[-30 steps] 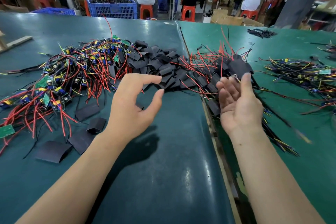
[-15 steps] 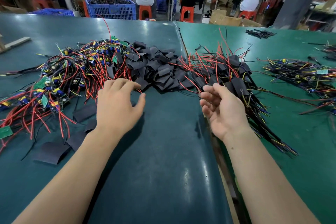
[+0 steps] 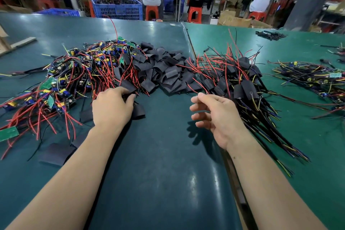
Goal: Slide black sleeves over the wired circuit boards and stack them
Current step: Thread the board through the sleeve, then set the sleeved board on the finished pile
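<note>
The left hand lies palm down at the near edge of a heap of flat black sleeves, its fingers curled onto one sleeve at the heap's edge, the thumb against another black sleeve lying just beside it on the table; whether it actually grips a sleeve cannot be told. The right hand hovers above the table, palm turned toward the left, fingers loosely curled and spread apart, holding nothing; its forearm reaches in from the lower right.

To the left of the sleeve heap sprawls a tangled pile of bare green circuit boards with red, black and yellow wires, its red leads spilling over the sleeves nearest the left hand; a few loose black sleeves lie flat near the left forearm. Just right of the right hand sits a stack of boards already covered in black sleeves, their long dark wires fanning toward the table's near right edge. Further right, well apart, lies another bundle of wired parts on the lighter green table surface.

Beyond the table stand a blue plastic crate and orange stools; several people sit with their backs turned at far benches.
</note>
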